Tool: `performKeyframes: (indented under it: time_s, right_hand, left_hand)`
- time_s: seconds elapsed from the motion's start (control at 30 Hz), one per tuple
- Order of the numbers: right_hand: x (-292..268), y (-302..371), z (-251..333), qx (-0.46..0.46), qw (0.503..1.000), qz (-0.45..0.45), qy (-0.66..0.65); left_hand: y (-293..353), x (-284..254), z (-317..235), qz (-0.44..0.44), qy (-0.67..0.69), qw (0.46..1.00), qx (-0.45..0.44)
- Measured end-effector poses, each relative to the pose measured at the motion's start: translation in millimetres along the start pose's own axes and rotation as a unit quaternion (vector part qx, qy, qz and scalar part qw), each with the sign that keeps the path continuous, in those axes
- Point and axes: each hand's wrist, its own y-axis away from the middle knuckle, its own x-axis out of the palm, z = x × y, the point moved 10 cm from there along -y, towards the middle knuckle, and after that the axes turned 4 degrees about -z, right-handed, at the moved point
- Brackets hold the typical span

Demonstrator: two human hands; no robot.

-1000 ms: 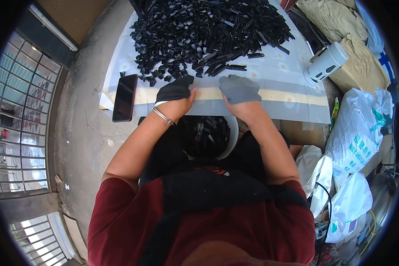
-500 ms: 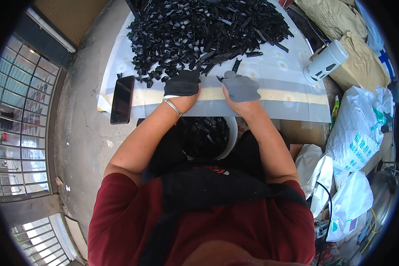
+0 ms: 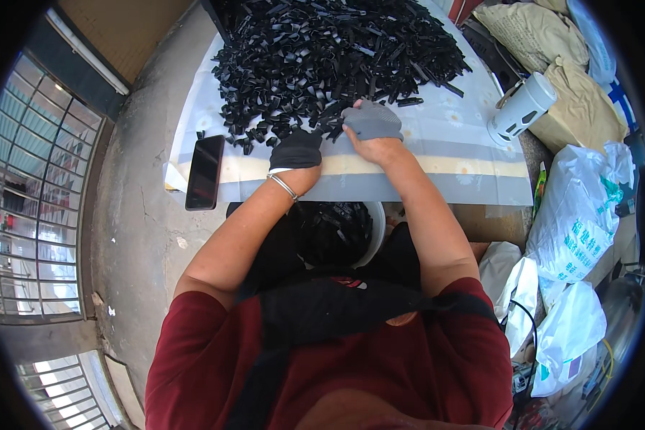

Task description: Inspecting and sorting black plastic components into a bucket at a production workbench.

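Left hand (image 3: 297, 154) and right hand (image 3: 373, 125) (both gloved) sit slightly apart at the near edge of black pieces (image 3: 322, 64) heaped on a table (image 3: 451, 140); I cannot tell whether they grip any.

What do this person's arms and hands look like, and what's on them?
The left hand wears a black glove with a white edge, and a silver-coloured bangle circles that wrist. The right hand wears a grey glove with a dotted patch. Both forearms are uncovered below short dark-red sleeves.
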Motion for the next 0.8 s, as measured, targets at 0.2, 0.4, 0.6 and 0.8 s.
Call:
performKeyframes:
  time_s: [0.2, 0.4, 0.6, 0.8]
  right_hand:
    - [-67, 29, 26, -0.073, 0.986, -0.142, -0.038]
    - [-96, 56, 26, 0.047, 0.99, -0.069, -0.113]
    - [-73, 86, 93, -0.092, 0.932, 0.008, -0.349]
    - [-58, 96, 106, -0.094, 0.912, 0.153, -0.369]
  left_hand:
    - [6, -16, 8, -0.053, 0.012, 0.998, -0.01]
    - [22, -39, 17, -0.013, 0.112, 0.991, -0.072]
    - [50, -47, -37, 0.203, 0.304, 0.931, -0.007]
    - [74, -32, -46, 0.299, 0.396, 0.867, -0.041]
